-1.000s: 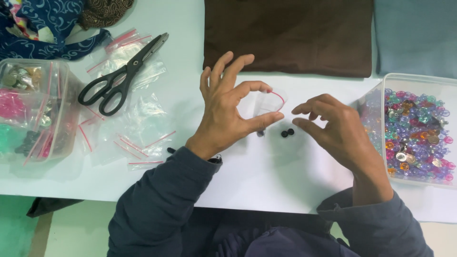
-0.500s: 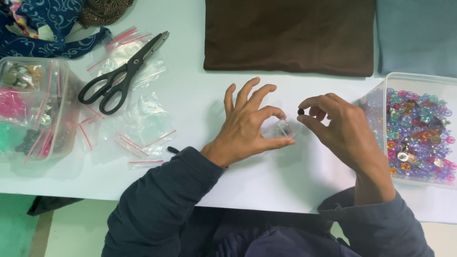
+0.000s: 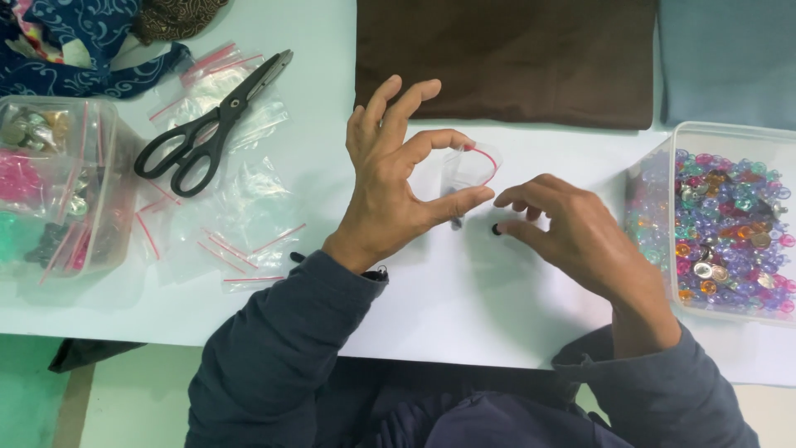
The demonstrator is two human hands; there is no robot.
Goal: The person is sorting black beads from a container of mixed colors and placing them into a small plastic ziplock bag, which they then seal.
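Note:
My left hand [image 3: 396, 178] pinches a small clear zip bag with a red seal strip [image 3: 469, 165] between thumb and forefinger, holding its mouth open above the white table [image 3: 464, 290]. My right hand [image 3: 572, 232] rests low on the table just right of the bag, its fingertips at a small black bead [image 3: 496, 229]. Whether the fingers grip the bead or only touch it is not clear. Another dark bead shows through the bag near my left thumb.
Black scissors [image 3: 211, 124] lie on a pile of empty zip bags [image 3: 232, 224] at left. A clear box of packed beads [image 3: 58, 182] stands far left, a clear tub of coloured gems [image 3: 730, 224] at right. Brown cloth [image 3: 506, 54] and grey-blue cloth [image 3: 730, 58] lie behind.
My right hand lifted a black bead to the bag half a second ago, then dropped back to the table by the remaining bead. My left hand shifted the bag slightly.

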